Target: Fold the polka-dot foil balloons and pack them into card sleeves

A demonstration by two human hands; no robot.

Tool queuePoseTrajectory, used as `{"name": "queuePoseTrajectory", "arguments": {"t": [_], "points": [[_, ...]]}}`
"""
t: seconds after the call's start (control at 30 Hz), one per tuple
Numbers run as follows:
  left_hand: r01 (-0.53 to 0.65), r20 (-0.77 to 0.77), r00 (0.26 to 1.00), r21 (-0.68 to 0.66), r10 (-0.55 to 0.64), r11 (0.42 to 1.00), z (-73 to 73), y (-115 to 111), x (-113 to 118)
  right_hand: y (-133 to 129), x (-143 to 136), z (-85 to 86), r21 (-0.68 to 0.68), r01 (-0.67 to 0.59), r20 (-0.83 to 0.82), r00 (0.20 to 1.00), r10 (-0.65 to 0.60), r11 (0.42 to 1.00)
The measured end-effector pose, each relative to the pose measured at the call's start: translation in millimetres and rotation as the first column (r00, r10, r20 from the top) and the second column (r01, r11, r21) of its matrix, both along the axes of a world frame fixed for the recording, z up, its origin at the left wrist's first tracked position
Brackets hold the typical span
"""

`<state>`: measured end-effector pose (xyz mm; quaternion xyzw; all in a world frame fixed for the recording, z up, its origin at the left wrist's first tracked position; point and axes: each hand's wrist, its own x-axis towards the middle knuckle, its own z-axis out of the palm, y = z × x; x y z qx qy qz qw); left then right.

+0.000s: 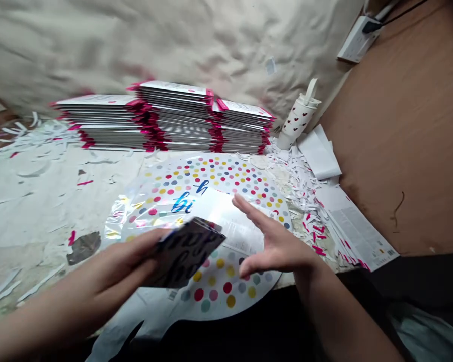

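A dark folded packet [191, 254] with blue lettering is gripped in my left hand [136, 261], tilted above the table. To its right, my right hand [277, 246] is spread with thumb and fingers apart, holding nothing. Beneath both hands lies a large round sheet [226, 173] printed with colored dots and shiny blue letters. A white printed paper [236, 229] rests on the sheet, partly hidden by the packet and my right hand.
Stacks of pink-edged white packets [181, 118] line the back. A white tumbler with hearts [296, 120] stands right of them. Paper scraps [290, 171] and a fan of printed sheets [362, 226] lie at the right. A dark flat piece [85, 247] is at left.
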<state>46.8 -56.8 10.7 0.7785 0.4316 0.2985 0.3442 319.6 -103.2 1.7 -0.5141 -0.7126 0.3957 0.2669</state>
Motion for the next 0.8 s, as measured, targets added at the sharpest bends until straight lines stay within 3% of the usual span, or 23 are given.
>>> {"name": "queuePoseTrajectory", "arguments": {"t": [0.07,0.1,0.17,0.23,0.27,0.33,0.4,0.43,0.5,0.57,0.6,0.63,0.73,0.77,0.8], "points": [[0.346,-0.155,0.925,-0.041,-0.348,0.937,9.3,1,8,11,3,0.2,-0.040,-0.119,-0.260,0.960,0.105,0.992],[0.440,-0.203,0.874,-0.052,-0.441,0.896,15.1,2,14,17,5,-3.0,-0.132,-0.191,-0.330,0.934,0.138,0.973],[0.393,-0.267,0.893,0.068,-0.363,0.917,24.7,2,31,31,11,-15.4,-0.382,-0.171,-0.373,0.928,0.017,0.908],[0.239,-0.291,0.943,0.269,-0.158,0.933,26.2,-3,50,45,26,-32.2,-0.540,0.057,-0.304,0.917,-0.257,0.839],[0.202,-0.300,0.949,0.333,-0.100,0.921,22.7,-8,62,51,36,-40.4,-0.556,0.193,-0.262,0.882,-0.391,0.808],[0.322,-0.394,0.898,0.290,-0.195,0.901,7.1,-20,90,60,55,-53.1,-0.525,0.381,-0.231,0.797,-0.558,0.761],[0.518,-0.518,0.758,0.106,-0.397,0.849,-17.5,-31,120,65,68,-59.2,-0.506,0.443,-0.253,0.744,-0.619,0.740],[0.538,-0.561,0.716,0.063,-0.416,0.841,-31.2,-34,134,66,72,-59.9,-0.497,0.465,-0.272,0.718,-0.640,0.733],[0.463,-0.626,0.710,0.072,-0.321,0.884,-55.7,-32,150,65,78,-57.5,-0.469,0.500,-0.314,0.676,-0.667,0.728],[0.443,-0.641,0.700,0.042,-0.316,0.896,-69.0,-21,145,61,83,-51.9,-0.433,0.529,-0.350,0.647,-0.677,0.730],[0.493,-0.622,0.680,-0.005,-0.389,0.870,-70.0,-12,134,59,86,-48.6,-0.418,0.538,-0.363,0.639,-0.678,0.731],[0.576,-0.579,0.643,-0.064,-0.501,0.815,-67.3,-2,118,56,88,-45.2,-0.408,0.544,-0.372,0.634,-0.678,0.733],[0.790,-0.344,0.470,-0.245,-0.813,0.561,-47.2,27,68,51,89,-38.3,-0.427,0.457,-0.409,0.671,-0.618,0.780],[0.810,-0.262,0.436,-0.302,-0.861,0.502,-40.8,35,56,53,86,-37.8,-0.438,0.401,-0.419,0.700,-0.578,0.804],[0.799,-0.209,0.453,-0.336,-0.867,0.499,-36.2,40,48,56,80,-38.5,-0.444,0.352,-0.419,0.732,-0.538,0.824]]}}
